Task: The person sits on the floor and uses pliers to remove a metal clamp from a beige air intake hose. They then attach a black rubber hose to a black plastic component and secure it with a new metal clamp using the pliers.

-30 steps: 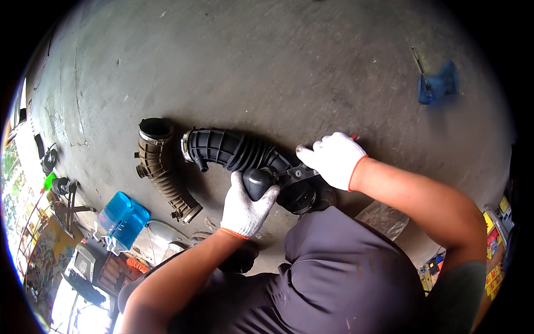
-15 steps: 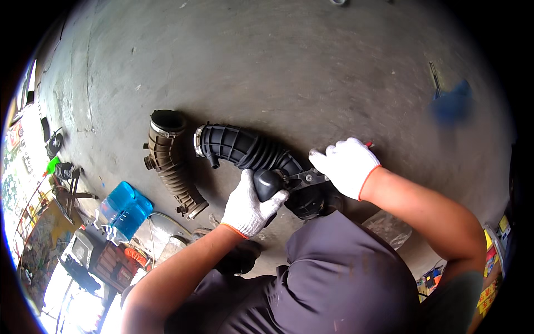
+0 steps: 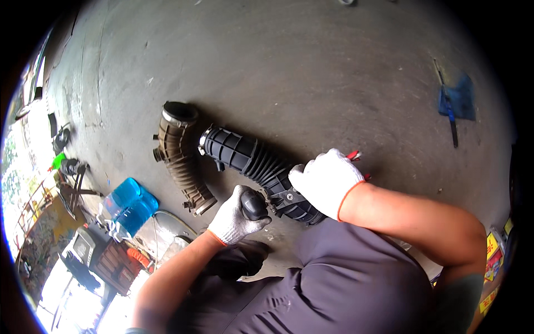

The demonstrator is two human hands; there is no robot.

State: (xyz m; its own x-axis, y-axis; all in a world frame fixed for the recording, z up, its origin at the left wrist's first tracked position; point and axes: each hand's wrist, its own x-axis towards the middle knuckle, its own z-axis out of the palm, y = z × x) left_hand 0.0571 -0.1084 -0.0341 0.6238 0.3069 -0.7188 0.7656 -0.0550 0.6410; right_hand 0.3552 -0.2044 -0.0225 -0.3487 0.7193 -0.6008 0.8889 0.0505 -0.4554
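My left hand (image 3: 232,221), in a white knit glove, is wrapped round a rounded black rubber-looking part (image 3: 254,204). My gloved right hand (image 3: 328,182) grips a pair of pliers (image 3: 288,197); red handle ends (image 3: 354,156) stick out beyond the fist. The plier jaws meet the small metal fitting on the right side of the black part; whether they bite on it I cannot tell. Beneath the pliers lies a black ribbed air intake hose (image 3: 236,150) with a metal clamp at its far end. A dusty brown intake hose (image 3: 178,153) lies left of it.
On the grey concrete floor (image 3: 311,67), a blue cloth (image 3: 460,99) and a long thin tool (image 3: 451,119) lie at the far right. A jug of blue liquid (image 3: 132,205) stands left, near a brown crate (image 3: 115,266). My knees are close below the work.
Both hands, with the black part and the pliers, have moved left and slightly down, away from the black hose's near end. More of the red plier handles shows. The whole view has shifted a little.
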